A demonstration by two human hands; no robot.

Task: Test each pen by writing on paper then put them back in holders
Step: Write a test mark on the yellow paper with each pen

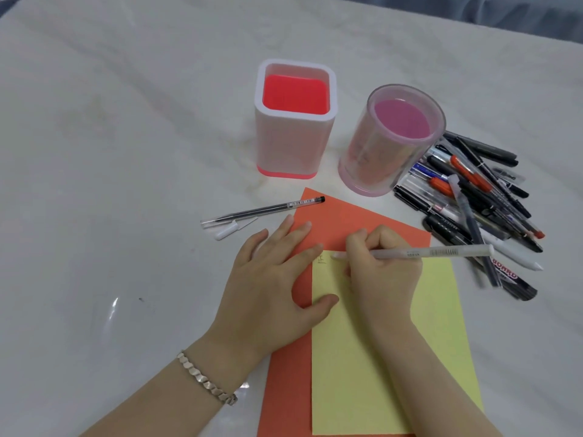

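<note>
1. Right hand: fingers curled tight round white pen; tip at top of yellow sheet, barrel pointing right toward pile of pens.
2. Left hand: flat, fingers straight and spread, pressing on orange sheet and on left edge of yellow sheet; nothing gripped.
3. Square holder and round holder: upright beyond the sheets, no pens visible inside; pile just right of round holder.
4. Clear pen: lying uncapped, one end on orange sheet's corner; white cap just beside.
5. Risks, as judged:
   - fresh ink smeared by right palm dragging across the mark;
   - yellow sheet slipping if left hand lifts mid-stroke;
   - loose cap rolling off or ending on the wrong pen;
   - tested pens muddled with untested if returned to pile, not holders.
6. Legible writing: faint "正" near yellow sheet's top-left; "BOARD" in red on black marker at pile's near end; barcodes on white and clear pens, too small to read.
</note>
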